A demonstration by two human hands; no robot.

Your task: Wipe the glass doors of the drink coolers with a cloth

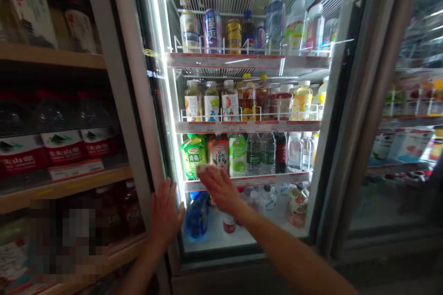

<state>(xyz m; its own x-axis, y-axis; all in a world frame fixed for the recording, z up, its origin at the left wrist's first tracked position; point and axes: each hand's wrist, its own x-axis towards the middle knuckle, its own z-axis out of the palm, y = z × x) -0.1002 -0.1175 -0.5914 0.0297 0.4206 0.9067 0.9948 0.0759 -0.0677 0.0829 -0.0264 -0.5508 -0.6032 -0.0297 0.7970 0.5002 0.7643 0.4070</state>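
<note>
My left hand (165, 214) lies flat with fingers stretched out against the frame (145, 115) of an open drinks fridge, low on its left side. My right hand (218, 187) reaches into the fridge, its fingers spread at the front rail of the third shelf (273, 178). Its fingertips are at the foot of a pink-labelled juice bottle (218, 150), between a green-labelled bottle (193, 153) and a light green one (237, 154). Nothing is gripped that I can see.
Shelves above carry cans (234, 34) and juice bottles (211, 101). The bottom shelf holds a blue bottle (197, 219) and small bottles. The open glass door (387, 115) stands at the right. Wooden shelves with large water bottles (64, 140) are at the left.
</note>
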